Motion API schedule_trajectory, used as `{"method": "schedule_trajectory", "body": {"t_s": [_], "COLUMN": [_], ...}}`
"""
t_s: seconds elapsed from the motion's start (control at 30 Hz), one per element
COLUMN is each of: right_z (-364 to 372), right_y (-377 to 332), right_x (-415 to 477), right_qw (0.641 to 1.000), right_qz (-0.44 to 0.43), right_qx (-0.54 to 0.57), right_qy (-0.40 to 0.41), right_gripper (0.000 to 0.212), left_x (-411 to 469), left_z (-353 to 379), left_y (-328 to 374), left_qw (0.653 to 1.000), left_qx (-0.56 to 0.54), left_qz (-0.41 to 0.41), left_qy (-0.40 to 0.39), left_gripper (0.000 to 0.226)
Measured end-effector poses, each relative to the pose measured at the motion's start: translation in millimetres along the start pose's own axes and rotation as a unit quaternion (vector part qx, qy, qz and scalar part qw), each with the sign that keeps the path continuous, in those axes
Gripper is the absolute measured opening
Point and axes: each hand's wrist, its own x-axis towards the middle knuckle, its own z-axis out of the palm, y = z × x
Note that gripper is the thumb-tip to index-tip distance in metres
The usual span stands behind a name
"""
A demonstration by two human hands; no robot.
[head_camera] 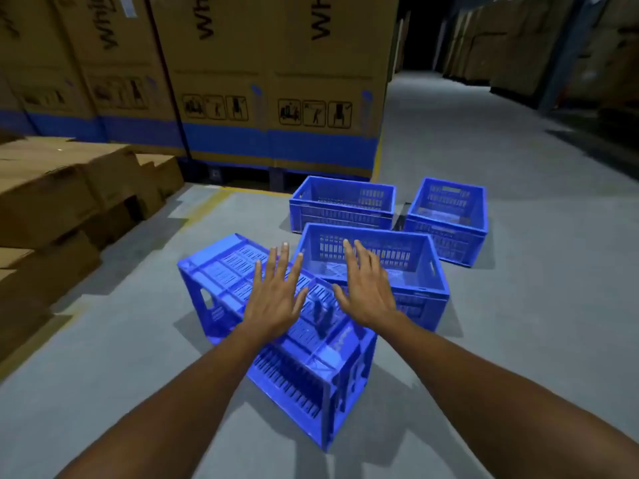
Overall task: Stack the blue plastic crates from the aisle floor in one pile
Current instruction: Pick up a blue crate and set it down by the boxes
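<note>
Left hand (275, 299): my grip was wide open, fingers spread flat, palm down over the nearest crate. Couldn't tell if it was actually touching the plastic.
Right hand (368, 288): same deal, spread open and holding nothing, over the spot where the two nearest crates met.
Overturned crate (262, 344): closest to me on the aisle floor (518, 323), flipped so the slotted base faced up, sitting at an angle.
Middle crate (415, 271): upright, right against the flipped one's far corner, looked empty inside.
Far-left crate (342, 205): upright behind the middle one, nothing in it that I could see.
Far-right crate (447, 216): upright too, just beside the far-left one with a small gap, also looked empty.
Pile status: all four sat separately on the floor, none stacked yet.
Surroundings: tall cardboard boxes (276, 81) behind the crates, lower cartons (52, 195) stacked on my left.
</note>
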Motion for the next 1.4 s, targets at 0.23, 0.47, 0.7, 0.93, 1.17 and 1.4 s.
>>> {"method": "schedule_trajectory", "body": {"t_s": [0.23,0.47,0.7,0.93,1.17,1.4], "right_z": [64.1,70.6,42.1,-63.8,-260.0,-499.6], "right_y": [0.0,8.7,23.5,28.8,1.0,-25.0], "right_x": [-2.4,-19.2,-31.9,-20.9,40.2,113.0], "right_qw": [0.966,0.978,0.966,0.939,0.952,0.972], "right_qz": [0.032,0.084,0.173,0.204,0.157,0.131], "right_qx": [-0.004,-0.001,0.036,0.106,0.103,0.054], "right_qy": [-0.256,-0.191,-0.19,-0.258,-0.243,-0.19], "right_gripper": [0.076,0.062,0.07,0.085,0.081,0.09], "left_x": [-32.8,-7.2,11.8,65.5,151.9,257.5], "left_z": [45.8,46.2,31.5,-80.1,-271.4,-459.1], "left_y": [-2.9,14.5,34.7,73.0,75.8,70.3], "left_qw": [0.91,0.782,0.66,0.707,0.77,0.844], "left_qx": [-0.104,-0.327,-0.42,-0.386,-0.375,-0.441], "left_qz": [-0.389,-0.53,-0.622,-0.592,-0.515,-0.275], "left_qy": [-0.1,0.005,0.028,-0.007,-0.032,-0.133], "left_gripper": [0.081,0.097,0.054,0.045,0.048,0.045]}}
